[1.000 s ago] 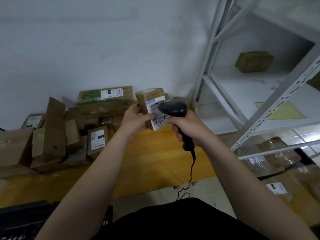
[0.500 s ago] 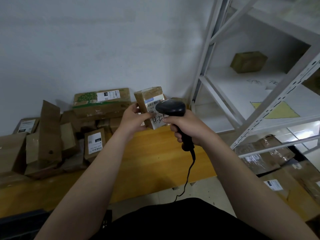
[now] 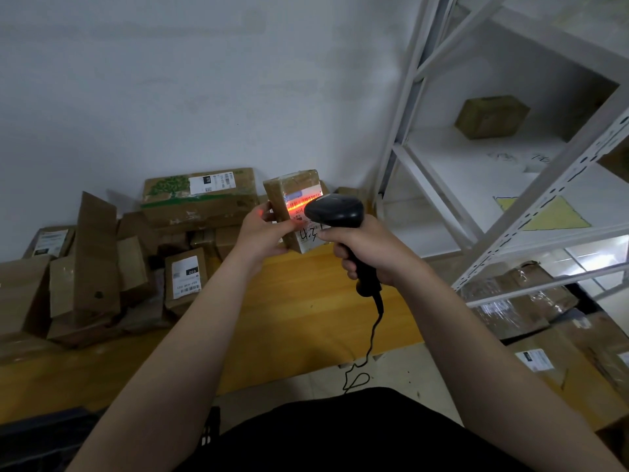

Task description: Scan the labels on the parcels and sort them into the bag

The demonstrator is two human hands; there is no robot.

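Note:
My left hand (image 3: 263,233) grips a small brown parcel (image 3: 289,189) upright above the wooden table (image 3: 289,318). Its white label faces the black handheld scanner (image 3: 335,211), which my right hand (image 3: 367,248) holds by the handle. A red scan line glows across the label's barcode. Black handwriting shows on the label's lower part. The scanner's head hides part of the label. No bag can be made out.
Several cardboard parcels (image 3: 187,277) are piled on the table's left and back, the biggest one (image 3: 200,199) against the wall. A white metal shelf rack (image 3: 510,172) stands at the right with one box (image 3: 492,117) on it. More parcels (image 3: 531,301) lie under and beside the rack. The scanner's cord (image 3: 369,345) hangs to the floor.
The scanner's red light has come on across the parcel's label. Both hands stay about where they were, with the parcel and scanner held close together.

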